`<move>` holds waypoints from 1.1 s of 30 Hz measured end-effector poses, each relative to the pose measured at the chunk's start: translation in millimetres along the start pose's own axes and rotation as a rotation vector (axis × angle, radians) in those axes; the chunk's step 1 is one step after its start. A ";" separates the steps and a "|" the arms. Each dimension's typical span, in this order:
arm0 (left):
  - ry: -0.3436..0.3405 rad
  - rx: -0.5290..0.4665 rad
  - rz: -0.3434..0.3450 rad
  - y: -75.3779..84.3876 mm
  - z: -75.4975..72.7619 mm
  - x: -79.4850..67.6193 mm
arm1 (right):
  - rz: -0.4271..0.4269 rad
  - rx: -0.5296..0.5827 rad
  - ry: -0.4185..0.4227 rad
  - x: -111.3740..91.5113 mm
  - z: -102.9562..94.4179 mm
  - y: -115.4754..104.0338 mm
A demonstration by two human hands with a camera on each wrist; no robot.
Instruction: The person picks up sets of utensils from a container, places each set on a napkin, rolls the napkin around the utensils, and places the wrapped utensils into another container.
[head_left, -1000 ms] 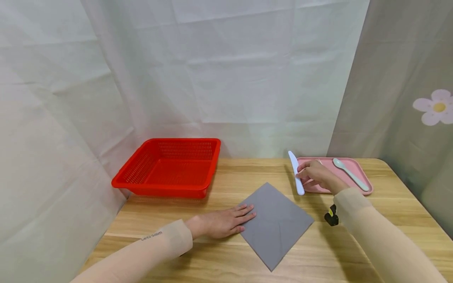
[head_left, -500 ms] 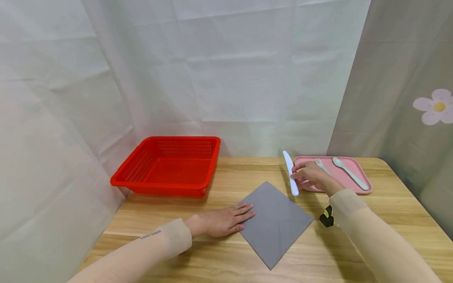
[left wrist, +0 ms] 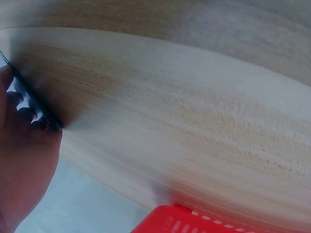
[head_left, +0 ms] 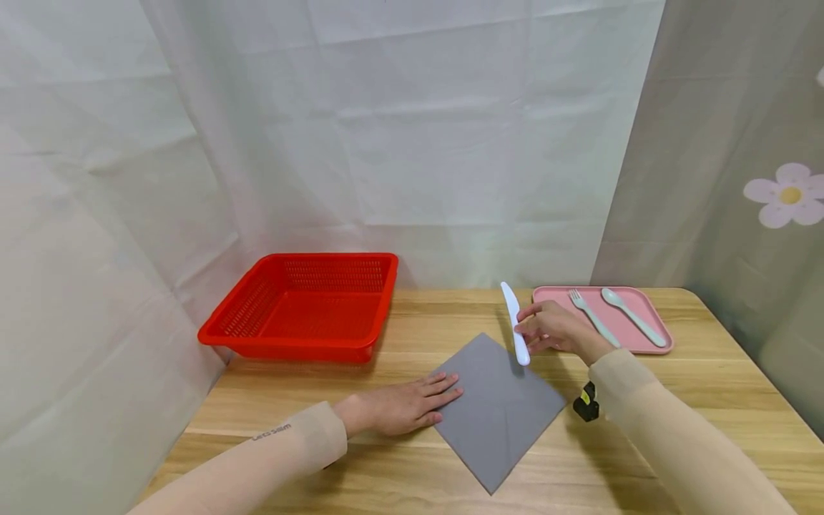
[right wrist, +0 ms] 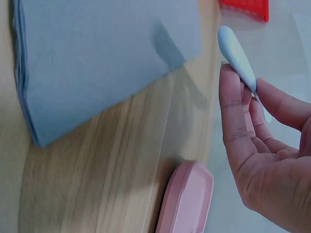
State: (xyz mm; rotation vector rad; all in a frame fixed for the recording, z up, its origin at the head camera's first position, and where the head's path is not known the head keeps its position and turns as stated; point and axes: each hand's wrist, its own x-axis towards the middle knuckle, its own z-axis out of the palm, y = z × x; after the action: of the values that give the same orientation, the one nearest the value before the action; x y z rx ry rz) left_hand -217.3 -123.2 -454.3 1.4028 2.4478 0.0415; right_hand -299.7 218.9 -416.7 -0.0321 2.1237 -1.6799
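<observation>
My right hand pinches a pale plastic table knife between thumb and fingers. The knife is raised over the far right edge of a folded grey napkin, its blade tip pointing away from me. In the right wrist view the knife's rounded handle stands out beyond the fingertips, and its shadow falls on the napkin. My left hand lies flat with fingers spread on the napkin's left corner. A pink tray behind the right hand bears a pale fork and a pale spoon.
A red plastic basket stands at the back left of the wooden table. White and grey curtains hang behind and at the sides. A black device is worn at my right wrist.
My right hand has carried the knife left and slightly nearer, from beside the tray to over the napkin's edge. The fork has come fully into view. My left hand stays in place.
</observation>
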 end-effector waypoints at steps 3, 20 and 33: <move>0.001 0.002 -0.001 -0.4 0.5 0.4 | 0.003 0.007 -0.004 1.0 2.7 0.2; 0.008 0.007 0.000 1.6 -0.2 0.0 | 0.014 0.050 -0.008 0.6 18.5 2.7; -0.003 0.003 -0.017 0.5 -0.6 1.0 | 0.016 0.102 -0.037 3.8 29.8 3.2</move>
State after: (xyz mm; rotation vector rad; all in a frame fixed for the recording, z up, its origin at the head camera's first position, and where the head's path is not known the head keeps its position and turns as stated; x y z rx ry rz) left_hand -217.5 -122.0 -453.8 1.3820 2.4586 0.0313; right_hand -292.2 191.1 -426.0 -0.0158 2.0035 -1.7627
